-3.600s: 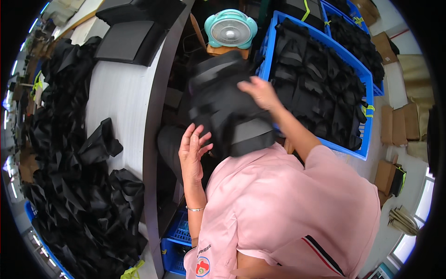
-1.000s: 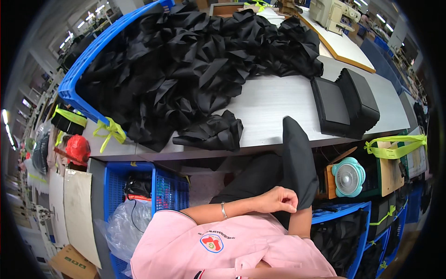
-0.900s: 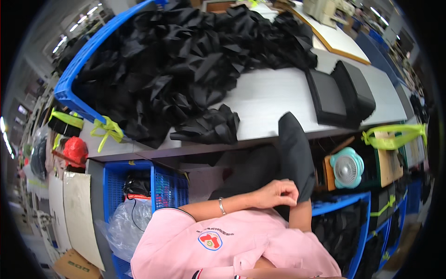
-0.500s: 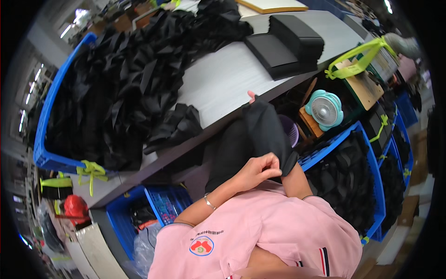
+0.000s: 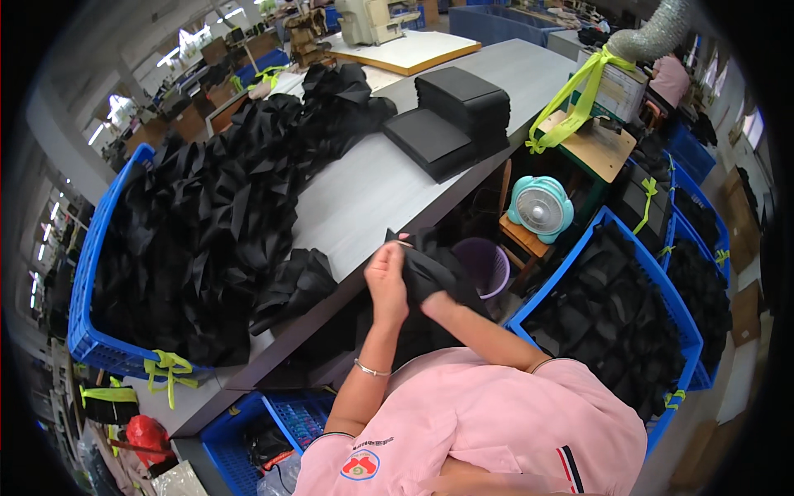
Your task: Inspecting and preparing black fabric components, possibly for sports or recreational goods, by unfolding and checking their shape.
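Note:
A black fabric piece (image 5: 432, 263), shaped like a sleeve or pouch, hangs at the near edge of the grey table. My right hand (image 5: 435, 299) reaches inside it; the cloth covers its fingers, and only a bit of fingertip appears near the far end. At that end my left hand (image 5: 386, 271) is closed, pinching the fabric beside the fingertip. A large heap of black fabric pieces (image 5: 223, 223) spreads over the left of the table. Flat black pieces (image 5: 463, 103) stand neatly stacked on the right, with a lower stack alongside.
The grey table (image 5: 347, 202) runs diagonally ahead. A blue crate wall (image 5: 87, 285) borders the heap. At right are a teal fan (image 5: 542, 207) on a wooden stool, a purple basket (image 5: 494, 269), and a blue crate (image 5: 693, 335) of black pieces. A silver duct (image 5: 653, 35) hangs farther back.
My left hand has moved from beside the right wrist to the far end of the black fabric piece. Both hands are now farther left, and the view has shifted.

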Demonstrator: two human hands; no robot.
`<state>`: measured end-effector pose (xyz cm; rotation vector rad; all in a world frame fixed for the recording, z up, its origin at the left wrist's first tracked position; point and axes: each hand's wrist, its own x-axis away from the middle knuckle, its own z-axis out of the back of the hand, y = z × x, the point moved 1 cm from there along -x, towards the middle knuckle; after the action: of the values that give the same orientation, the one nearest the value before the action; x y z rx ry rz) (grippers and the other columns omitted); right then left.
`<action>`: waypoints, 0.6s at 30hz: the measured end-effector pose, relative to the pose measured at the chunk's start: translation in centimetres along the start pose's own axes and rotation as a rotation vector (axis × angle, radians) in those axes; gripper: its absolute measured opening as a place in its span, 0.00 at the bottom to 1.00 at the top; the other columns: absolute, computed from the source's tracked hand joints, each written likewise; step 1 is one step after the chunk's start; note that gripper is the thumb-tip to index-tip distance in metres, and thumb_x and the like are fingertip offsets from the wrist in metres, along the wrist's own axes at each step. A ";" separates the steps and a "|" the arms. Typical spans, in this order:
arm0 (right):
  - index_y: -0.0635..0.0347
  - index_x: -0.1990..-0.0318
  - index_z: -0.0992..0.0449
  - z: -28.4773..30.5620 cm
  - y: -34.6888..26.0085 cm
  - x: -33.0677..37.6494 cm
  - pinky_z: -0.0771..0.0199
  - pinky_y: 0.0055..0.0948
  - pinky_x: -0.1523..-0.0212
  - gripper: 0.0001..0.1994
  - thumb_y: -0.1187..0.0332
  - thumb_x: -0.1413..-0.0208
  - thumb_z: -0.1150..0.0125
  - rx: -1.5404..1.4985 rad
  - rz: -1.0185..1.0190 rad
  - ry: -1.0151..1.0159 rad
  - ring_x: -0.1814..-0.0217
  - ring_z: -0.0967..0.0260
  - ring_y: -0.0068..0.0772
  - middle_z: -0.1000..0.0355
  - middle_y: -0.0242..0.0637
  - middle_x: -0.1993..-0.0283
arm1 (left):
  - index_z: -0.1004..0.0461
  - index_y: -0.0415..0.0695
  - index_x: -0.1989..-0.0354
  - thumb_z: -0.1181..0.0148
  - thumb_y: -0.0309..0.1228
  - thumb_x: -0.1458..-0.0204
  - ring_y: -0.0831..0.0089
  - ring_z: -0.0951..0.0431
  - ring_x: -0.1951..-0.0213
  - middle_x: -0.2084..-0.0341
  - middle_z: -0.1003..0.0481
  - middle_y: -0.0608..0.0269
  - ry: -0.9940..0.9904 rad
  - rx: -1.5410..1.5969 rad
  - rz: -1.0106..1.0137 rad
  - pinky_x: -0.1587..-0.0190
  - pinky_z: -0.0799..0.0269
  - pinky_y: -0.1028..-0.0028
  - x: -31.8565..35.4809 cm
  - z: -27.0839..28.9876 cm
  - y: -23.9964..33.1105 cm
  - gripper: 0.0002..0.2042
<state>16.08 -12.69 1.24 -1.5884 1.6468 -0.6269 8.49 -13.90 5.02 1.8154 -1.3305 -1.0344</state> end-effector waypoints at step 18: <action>0.63 0.33 0.43 3.6 -9.5 8.6 0.35 0.40 0.36 0.32 0.72 0.43 0.36 0.885 0.281 0.045 0.33 0.35 0.44 0.45 0.49 0.29 | 0.18 0.39 0.70 0.34 0.27 0.43 0.82 0.28 0.71 0.74 0.23 0.71 -0.102 -0.599 -0.161 0.67 0.32 0.79 1.0 -3.0 6.7 0.06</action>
<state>25.23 -21.65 4.95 -0.6952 1.2941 -1.0492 8.29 -16.50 11.89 1.4372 -0.8079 -1.4429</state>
